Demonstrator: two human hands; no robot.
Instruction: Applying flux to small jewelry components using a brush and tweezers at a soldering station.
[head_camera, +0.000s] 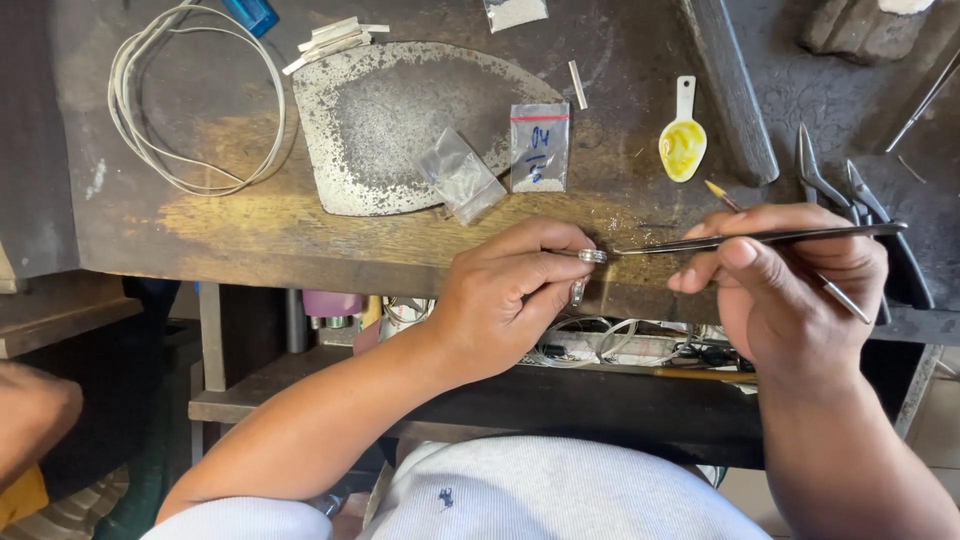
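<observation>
Your left hand (505, 295) pinches a small silver ring (592, 257); right hand (790, 280), at three o'clock, grips long steel tweezers (760, 238). Squeeze unevenly and that ring could flick off the worn wooden counter (250, 225).

Hands you have in view: two, left hand (505, 300) and right hand (790, 285)
Tweezers (760, 238) you hold: one
Rings (592, 256) you pinch: one
Small plastic bags (540, 147): three
Yellow spoons (683, 140): one
Wire coils (195, 95): one
Metal plates (400, 125): one
</observation>
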